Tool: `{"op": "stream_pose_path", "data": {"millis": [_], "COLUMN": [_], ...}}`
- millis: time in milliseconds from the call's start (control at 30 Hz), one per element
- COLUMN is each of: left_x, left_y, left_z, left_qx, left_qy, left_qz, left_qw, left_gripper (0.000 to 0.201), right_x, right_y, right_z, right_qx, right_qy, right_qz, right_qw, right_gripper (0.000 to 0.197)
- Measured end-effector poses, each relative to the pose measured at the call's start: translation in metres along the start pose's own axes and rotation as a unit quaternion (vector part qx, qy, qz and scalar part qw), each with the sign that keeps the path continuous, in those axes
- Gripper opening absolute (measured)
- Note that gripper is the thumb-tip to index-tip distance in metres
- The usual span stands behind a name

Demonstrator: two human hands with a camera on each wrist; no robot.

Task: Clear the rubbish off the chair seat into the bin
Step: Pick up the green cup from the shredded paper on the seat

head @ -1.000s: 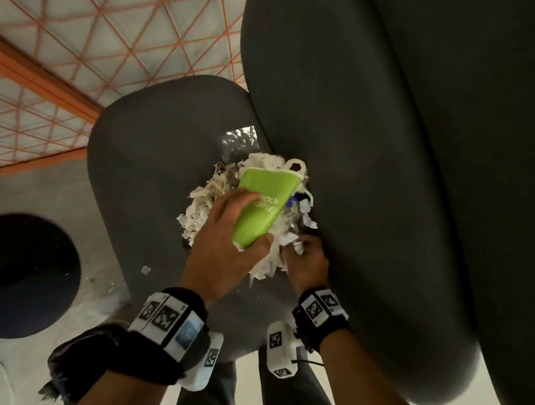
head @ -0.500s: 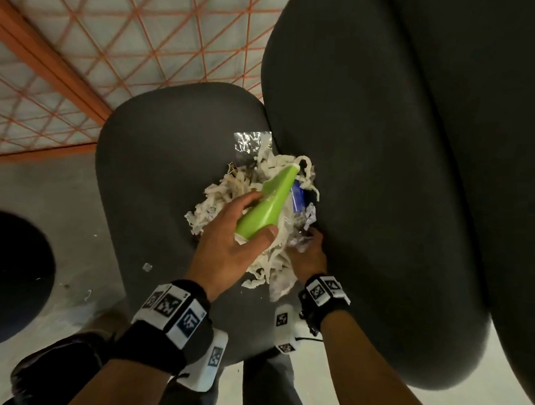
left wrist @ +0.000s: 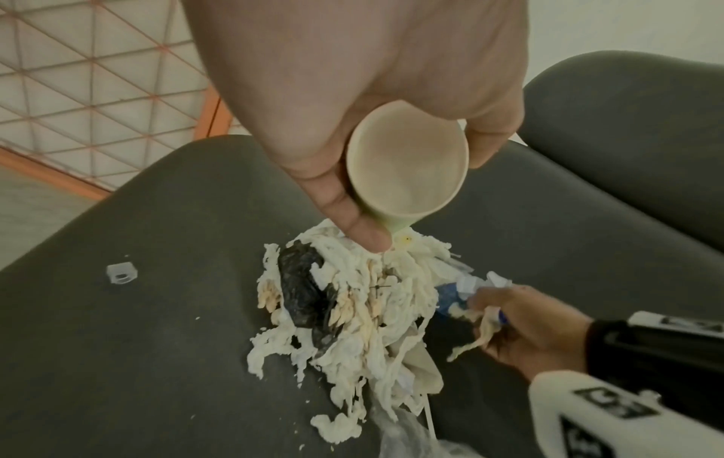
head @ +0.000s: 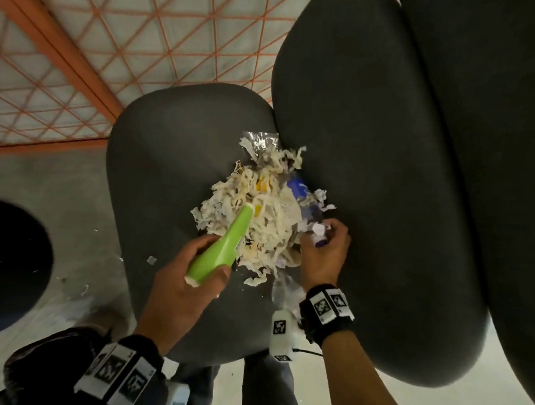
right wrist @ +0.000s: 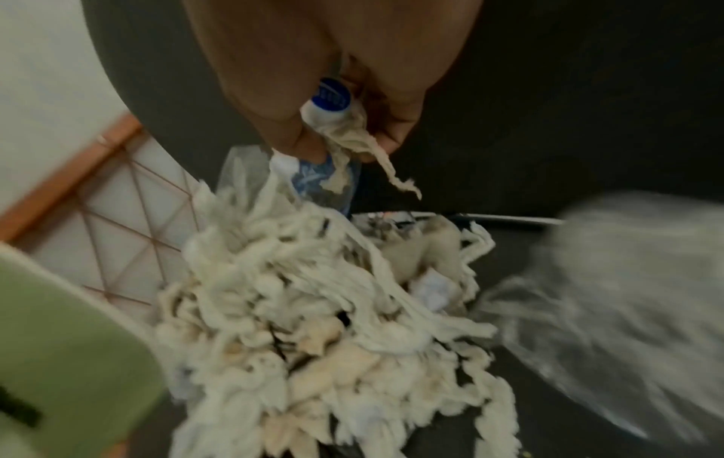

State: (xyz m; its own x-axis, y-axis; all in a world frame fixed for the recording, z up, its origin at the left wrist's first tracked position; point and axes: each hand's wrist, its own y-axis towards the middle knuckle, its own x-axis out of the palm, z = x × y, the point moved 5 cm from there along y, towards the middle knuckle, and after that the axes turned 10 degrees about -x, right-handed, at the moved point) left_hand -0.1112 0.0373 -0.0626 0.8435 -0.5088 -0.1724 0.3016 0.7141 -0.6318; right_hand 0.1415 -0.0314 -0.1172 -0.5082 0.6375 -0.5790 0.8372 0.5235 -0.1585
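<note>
A heap of shredded white paper lies on the dark grey chair seat, against the backrest. My left hand grips a green paper cup near its base, its mouth end resting on the heap's near side; the cup's pale underside faces the left wrist camera. My right hand grips the blue-capped neck of a clear plastic bottle together with some shreds, at the heap's right edge. The bottle's blue label shows among the paper. The round black bin stands on the floor to the left.
A black wrapper sits in the heap, and a clear plastic bag lies on its near right side. A foil wrapper lies behind it. One small clear plastic piece rests alone on the seat. Scraps dot the floor.
The cup has turned edge-on and my left hand has drawn it back to the heap's near side. My right hand has come up beside the heap holding the bottle neck.
</note>
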Motion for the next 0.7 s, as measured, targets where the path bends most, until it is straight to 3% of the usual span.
{"op": "stream_pose_path", "data": {"millis": [100,267,367,500,633,700], "left_x": [0.005,0.022,0.031,0.037,0.031,0.026], "left_y": [-0.002,-0.001,-0.004,-0.016,-0.048,-0.067], "left_z": [-0.008,-0.017,-0.015,-0.018,-0.026,-0.037], "left_qx": [-0.013,-0.031,-0.037,-0.044,-0.069,-0.087], "left_qy": [0.001,-0.010,-0.025,-0.070,-0.100,-0.101], "left_qz": [0.009,0.023,0.034,0.053,0.067,0.083], "left_qw": [1.000,0.999,0.998,0.995,0.990,0.988], "left_gripper": [0.044,0.045,0.045,0.042,0.036,0.039], "right_x": [-0.013,-0.038,-0.056,-0.078,-0.105,-0.113], "right_y": [0.007,0.018,0.029,0.042,0.037,0.032], "right_z": [-0.017,-0.050,-0.079,-0.122,-0.184,-0.200], "right_qx": [-0.023,-0.023,-0.048,-0.156,-0.311,-0.346], "right_qy": [0.005,0.120,0.140,0.040,-0.078,-0.120], "right_qz": [-0.005,-0.016,-0.032,-0.075,-0.133,-0.170], "right_qw": [1.000,0.992,0.989,0.984,0.938,0.915], "right_gripper": [0.035,0.061,0.063,0.043,0.027,0.028]}}
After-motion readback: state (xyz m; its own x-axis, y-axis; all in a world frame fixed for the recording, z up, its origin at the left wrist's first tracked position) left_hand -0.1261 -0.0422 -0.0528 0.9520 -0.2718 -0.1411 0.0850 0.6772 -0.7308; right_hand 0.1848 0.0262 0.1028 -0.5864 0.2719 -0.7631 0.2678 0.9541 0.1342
